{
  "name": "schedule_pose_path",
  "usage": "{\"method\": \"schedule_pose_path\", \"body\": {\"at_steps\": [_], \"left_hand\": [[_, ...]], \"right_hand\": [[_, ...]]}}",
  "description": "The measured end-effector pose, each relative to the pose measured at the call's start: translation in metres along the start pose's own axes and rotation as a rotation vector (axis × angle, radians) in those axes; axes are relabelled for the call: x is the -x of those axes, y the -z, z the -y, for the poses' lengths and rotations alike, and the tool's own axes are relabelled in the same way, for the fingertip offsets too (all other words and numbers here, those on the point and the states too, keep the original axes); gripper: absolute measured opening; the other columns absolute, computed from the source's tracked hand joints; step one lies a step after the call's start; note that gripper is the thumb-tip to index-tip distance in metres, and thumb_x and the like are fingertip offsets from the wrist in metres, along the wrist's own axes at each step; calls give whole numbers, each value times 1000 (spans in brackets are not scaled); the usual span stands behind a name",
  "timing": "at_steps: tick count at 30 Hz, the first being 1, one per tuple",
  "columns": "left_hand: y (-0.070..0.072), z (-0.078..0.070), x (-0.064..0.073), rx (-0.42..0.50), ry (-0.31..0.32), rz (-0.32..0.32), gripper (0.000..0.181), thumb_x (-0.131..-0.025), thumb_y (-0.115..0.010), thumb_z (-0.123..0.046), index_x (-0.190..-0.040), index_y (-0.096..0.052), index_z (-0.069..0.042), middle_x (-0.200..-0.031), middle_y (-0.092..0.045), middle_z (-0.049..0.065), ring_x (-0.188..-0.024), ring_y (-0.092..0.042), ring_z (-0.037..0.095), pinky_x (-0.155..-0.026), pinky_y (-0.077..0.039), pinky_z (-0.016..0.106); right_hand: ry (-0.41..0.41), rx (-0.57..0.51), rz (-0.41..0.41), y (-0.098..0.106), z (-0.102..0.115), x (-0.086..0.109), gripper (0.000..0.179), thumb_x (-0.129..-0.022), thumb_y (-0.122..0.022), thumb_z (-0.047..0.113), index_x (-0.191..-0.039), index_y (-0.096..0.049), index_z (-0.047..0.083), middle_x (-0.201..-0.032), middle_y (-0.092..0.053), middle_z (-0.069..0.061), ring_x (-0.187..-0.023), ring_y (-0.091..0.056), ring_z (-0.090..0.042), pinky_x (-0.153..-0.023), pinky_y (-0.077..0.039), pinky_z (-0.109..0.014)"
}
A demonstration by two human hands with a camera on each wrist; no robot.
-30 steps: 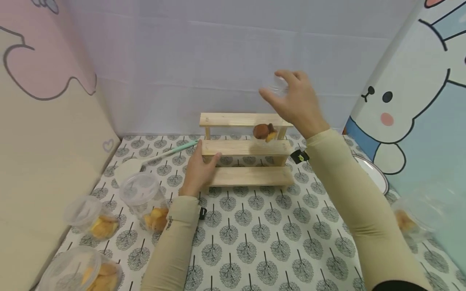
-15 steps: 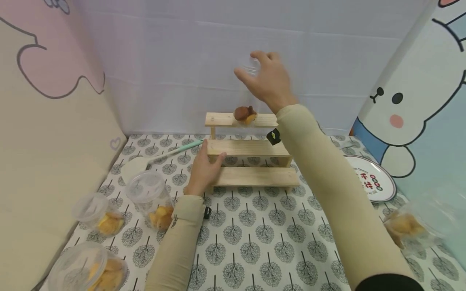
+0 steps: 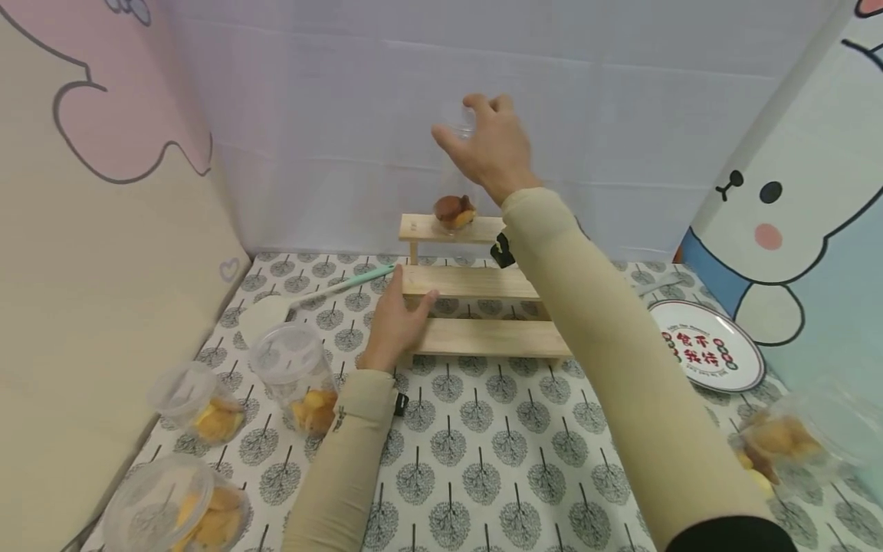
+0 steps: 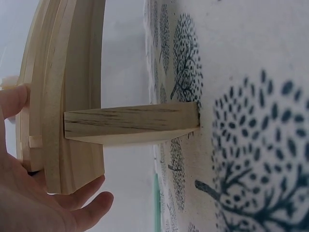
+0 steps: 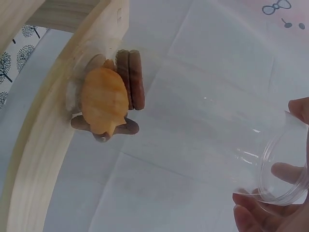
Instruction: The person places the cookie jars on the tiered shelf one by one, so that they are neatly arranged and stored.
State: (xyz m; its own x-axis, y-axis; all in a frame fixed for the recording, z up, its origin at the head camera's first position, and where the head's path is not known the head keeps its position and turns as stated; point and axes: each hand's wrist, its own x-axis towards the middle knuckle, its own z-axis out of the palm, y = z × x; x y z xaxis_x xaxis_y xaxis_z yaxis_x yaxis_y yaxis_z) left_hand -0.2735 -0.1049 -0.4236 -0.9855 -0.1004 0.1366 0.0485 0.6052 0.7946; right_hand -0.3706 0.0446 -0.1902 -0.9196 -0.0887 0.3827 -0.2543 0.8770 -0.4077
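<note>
At the left end of a three-step wooden shelf rack point(image 3: 476, 281), my left hand point(image 3: 396, 322) grips the middle step; the left wrist view shows its thumb and fingers around the end of the wood point(image 4: 72, 96). My right hand point(image 3: 493, 146) holds a tall clear plastic jar point(image 5: 217, 135) around its upper end. Brown and orange pieces point(image 3: 454, 211) lie at the jar's bottom, which is at the top step point(image 3: 417, 228), left of its middle. Whether the jar's base touches the wood cannot be told. My right forearm hides the rack's right end.
Several clear jars with yellow pieces, such as this jar point(image 3: 293, 376), stand at the left. A white spatula-like utensil with green handle point(image 3: 359, 280) lies behind them. At the right are a printed plate point(image 3: 710, 345) and another clear jar point(image 3: 793, 437).
My right hand has carried the jar left and up, from in front of the middle step to the top step. My left hand keeps its hold on the rack. The head view has turned slightly left.
</note>
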Motion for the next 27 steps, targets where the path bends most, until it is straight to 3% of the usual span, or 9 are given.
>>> {"method": "schedule_pose_path", "body": {"at_steps": [16,23,27], "left_hand": [[-9,-3,-2,-8,-19,10,99,-92,-50,-70,-162,-4,-17,-165,-19,14,-149,-23,35,-122,-21,50],[-9,-5,-5,-15,-44,11,100,-91,-50,-70,-162,-5,-15,-164,-21,16,-148,-26,36,-121,-24,51],[-5,-5,-8,-3,-44,8,100,-92,-51,-69,-162,-4,-15,-163,-22,16,-148,-26,36,-121,-23,50]], "right_hand": [[-3,104,98,8,-3,0,88,-89,-44,77,-159,-25,28,-155,-32,-12,-128,-50,-31,-106,-46,-44],[22,117,135,20,-11,7,101,-85,-45,81,-161,0,34,-160,-24,-15,-134,-45,-35,-108,-44,-50],[32,154,127,35,-20,21,97,-87,-37,82,-161,4,34,-162,-22,-16,-138,-41,-38,-112,-40,-54]]}}
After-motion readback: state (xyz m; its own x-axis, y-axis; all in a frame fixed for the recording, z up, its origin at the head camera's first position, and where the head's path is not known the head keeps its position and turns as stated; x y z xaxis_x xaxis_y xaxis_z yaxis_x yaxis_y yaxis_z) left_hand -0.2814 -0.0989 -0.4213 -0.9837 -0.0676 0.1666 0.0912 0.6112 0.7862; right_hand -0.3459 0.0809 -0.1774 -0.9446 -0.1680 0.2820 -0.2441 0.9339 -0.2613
